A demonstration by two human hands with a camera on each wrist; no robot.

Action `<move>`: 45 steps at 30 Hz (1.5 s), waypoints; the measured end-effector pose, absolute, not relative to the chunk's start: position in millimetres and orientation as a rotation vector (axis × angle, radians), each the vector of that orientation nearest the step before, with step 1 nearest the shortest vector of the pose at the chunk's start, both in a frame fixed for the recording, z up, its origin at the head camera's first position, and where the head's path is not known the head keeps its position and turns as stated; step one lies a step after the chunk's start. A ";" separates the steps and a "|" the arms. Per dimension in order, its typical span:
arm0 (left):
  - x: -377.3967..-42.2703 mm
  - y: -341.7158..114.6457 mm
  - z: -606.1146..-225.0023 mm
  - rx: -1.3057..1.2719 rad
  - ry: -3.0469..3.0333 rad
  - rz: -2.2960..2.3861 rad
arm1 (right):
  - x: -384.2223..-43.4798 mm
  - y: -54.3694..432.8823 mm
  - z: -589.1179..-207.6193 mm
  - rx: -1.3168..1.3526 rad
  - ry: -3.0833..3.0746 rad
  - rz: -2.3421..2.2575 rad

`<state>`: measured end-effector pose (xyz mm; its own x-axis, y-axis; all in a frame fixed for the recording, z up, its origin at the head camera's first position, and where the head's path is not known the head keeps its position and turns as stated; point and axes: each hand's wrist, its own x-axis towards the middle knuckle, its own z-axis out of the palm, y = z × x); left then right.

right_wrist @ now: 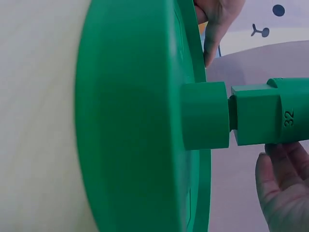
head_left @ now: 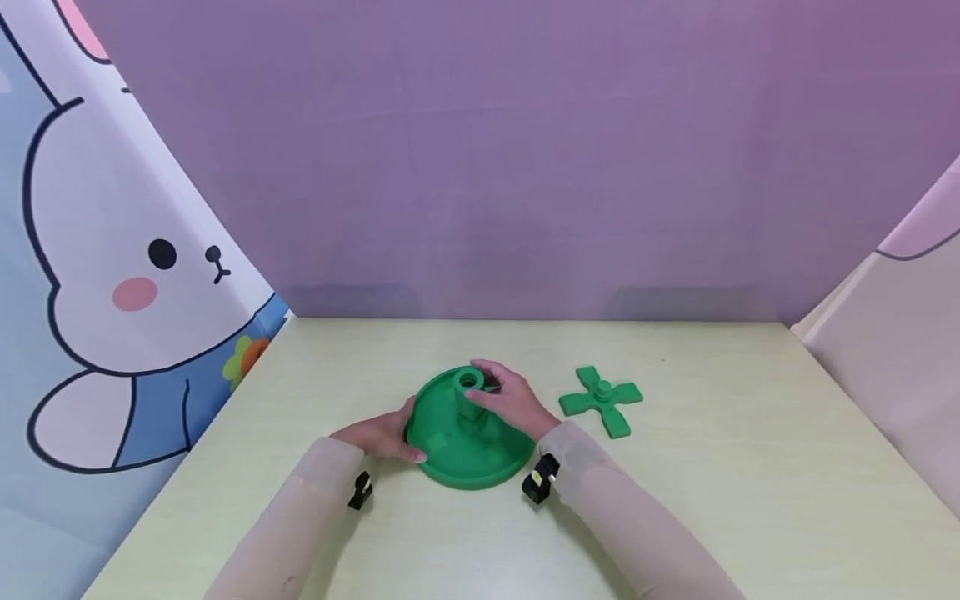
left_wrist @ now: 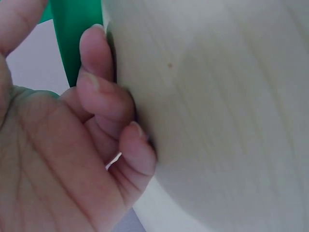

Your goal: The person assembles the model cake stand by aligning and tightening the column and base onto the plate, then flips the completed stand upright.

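Note:
A round green disc-shaped base [head_left: 465, 465] with a raised rim lies on the table. My left hand [head_left: 382, 433] holds its left edge, the thumb at the near rim and the fingers curled at the side, as the left wrist view shows. From its centre rises a short round collar [right_wrist: 205, 116]. Just over the collar is a green hollow pipe fitting [right_wrist: 260, 116] with a squared lower part and the number 32, a narrow dark neck showing between the two. My right hand [head_left: 517, 404] holds this fitting between thumb and fingers.
Right of the base, a flat green cross-shaped piece [head_left: 602, 396] with a small central knob lies on the pale wooden table [head_left: 750, 467]. A purple cloth wall [head_left: 525, 167] stands behind the table's back edge. On the left hangs a cloth printed with a cartoon rabbit [head_left: 112, 217].

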<state>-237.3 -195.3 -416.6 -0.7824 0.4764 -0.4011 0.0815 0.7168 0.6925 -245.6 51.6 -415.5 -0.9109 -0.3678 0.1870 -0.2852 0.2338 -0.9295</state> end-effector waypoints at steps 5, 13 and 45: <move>-237.6 -194.6 -417.7 0.439 2.352 0.903 | -244.4 48.4 -414.7 -0.613 2.474 -1.774; -237.3 -194.6 -418.3 0.418 2.368 0.899 | -243.1 45.8 -412.4 -0.538 2.536 -1.771; -239.3 -193.3 -419.5 0.428 2.351 0.924 | -244.4 50.4 -415.2 -0.711 2.537 -1.694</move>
<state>-239.3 -193.3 -419.5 -0.7852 0.4792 -0.3921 0.0839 0.7098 0.6994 -244.4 50.4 -415.2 -0.8968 -0.3728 0.2382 -0.3629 0.3122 -0.8780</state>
